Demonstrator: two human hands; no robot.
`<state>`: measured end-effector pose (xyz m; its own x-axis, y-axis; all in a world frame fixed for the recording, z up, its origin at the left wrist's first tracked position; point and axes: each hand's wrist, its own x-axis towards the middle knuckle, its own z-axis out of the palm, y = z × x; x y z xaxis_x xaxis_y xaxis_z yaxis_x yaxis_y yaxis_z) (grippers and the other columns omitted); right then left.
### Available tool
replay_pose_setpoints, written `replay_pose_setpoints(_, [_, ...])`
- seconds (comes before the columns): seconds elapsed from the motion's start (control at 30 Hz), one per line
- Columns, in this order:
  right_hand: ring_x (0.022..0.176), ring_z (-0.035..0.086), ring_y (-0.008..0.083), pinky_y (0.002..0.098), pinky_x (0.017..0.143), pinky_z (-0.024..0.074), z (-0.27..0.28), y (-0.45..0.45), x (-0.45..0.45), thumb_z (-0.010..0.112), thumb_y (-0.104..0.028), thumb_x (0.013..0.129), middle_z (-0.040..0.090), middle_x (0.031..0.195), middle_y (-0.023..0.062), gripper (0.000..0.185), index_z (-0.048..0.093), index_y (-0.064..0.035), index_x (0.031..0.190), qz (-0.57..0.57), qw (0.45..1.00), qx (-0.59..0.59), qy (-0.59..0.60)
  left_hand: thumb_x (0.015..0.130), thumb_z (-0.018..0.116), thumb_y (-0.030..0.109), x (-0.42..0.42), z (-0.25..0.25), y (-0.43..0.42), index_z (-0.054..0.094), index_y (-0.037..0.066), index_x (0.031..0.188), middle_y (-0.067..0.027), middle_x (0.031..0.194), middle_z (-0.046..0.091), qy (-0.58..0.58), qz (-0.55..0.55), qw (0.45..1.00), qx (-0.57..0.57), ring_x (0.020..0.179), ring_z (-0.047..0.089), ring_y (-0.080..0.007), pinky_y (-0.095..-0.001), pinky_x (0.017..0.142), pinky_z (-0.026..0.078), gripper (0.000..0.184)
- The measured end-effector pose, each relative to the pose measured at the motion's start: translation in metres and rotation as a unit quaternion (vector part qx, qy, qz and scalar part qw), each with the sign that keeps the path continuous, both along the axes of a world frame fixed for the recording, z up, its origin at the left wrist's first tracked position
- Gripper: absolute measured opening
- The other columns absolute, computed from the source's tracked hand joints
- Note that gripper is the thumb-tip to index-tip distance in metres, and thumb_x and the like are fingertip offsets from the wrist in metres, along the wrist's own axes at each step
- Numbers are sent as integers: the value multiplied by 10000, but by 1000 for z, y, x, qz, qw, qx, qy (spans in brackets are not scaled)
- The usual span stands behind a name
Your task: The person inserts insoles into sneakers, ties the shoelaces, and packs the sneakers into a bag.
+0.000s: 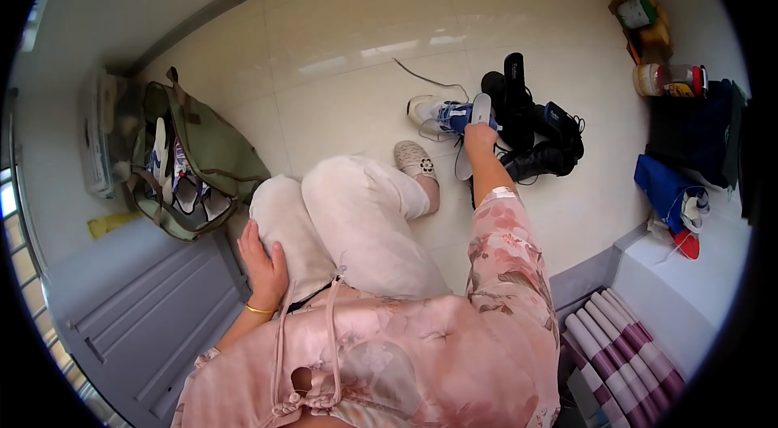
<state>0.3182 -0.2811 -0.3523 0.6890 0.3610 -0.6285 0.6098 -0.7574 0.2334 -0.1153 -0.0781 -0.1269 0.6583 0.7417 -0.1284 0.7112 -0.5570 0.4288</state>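
My left hand (264, 263) rests flat on the thigh of my cream trousers (356, 217), its fingers stretched out and holding nothing. Out over the floor, my right hand (480, 138) is closed around a pale grey insole (481, 107), whose ends show above and below the fist. Just behind and left of that hand lies a white and blue sneaker (442, 112) with loose laces; part of it is hidden by the insole. Several black shoes (541, 124) sit bunched to the right, a few with insoles sticking out.
An olive bag (215, 128) full of shoes stands at the left beside a grey cabinet door (154, 323). A long lace (425, 81) trails on the tiled floor (348, 47). At right are jars (668, 80), a blue bag (666, 189) and striped rolls (620, 347).
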Motion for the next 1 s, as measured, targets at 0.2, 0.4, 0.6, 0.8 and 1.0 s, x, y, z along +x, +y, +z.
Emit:
replay_pose_setpoints(0.2, [982,637,297,406,776,523,-18,13,12,533,-137,839,649,1074,132,226,684,-86,998,-133,987,75,45,853,512,208,-2,2,1,334,-34,1321,-223,1342,372,20,0,1000,19,1250,339,-379,-548,1076,145,556])
replay_pose_setpoints(0.4, [683,647,233,352,601,509,43,18,3,638,-206,793,657,819,138,283,613,9,975,-137,928,327,114,829,560,196,10,20,-2,405,-11,1284,-207,1325,406,8,30,999,11,1235,376,-356,-558,1067,164,523])
replay_pose_setpoints(0.6, [443,508,112,241,431,398,256,58,-50,616,-200,857,542,555,36,208,530,-33,767,-293,721,480,405,807,589,110,63,152,-3,526,49,1248,-189,1321,448,-264,-234,882,-311,1203,443,-328,-460,1031,302,449])
replay_pose_setpoints(0.8, [480,517,87,233,451,417,393,55,-140,638,-175,859,549,574,15,184,581,-21,776,-175,691,446,541,846,466,81,52,284,-71,517,-17,1252,-334,1350,338,-483,-420,406,-653,1247,378,-417,-486,1022,306,421])
replay_pose_setpoints(1.0, [521,558,80,230,463,433,394,54,-235,634,-239,860,580,601,29,225,602,-24,801,-32,786,287,547,819,422,133,4,282,-113,415,-49,1335,-397,1411,147,-535,-517,225,-629,1316,218,-494,-515,1039,282,547])
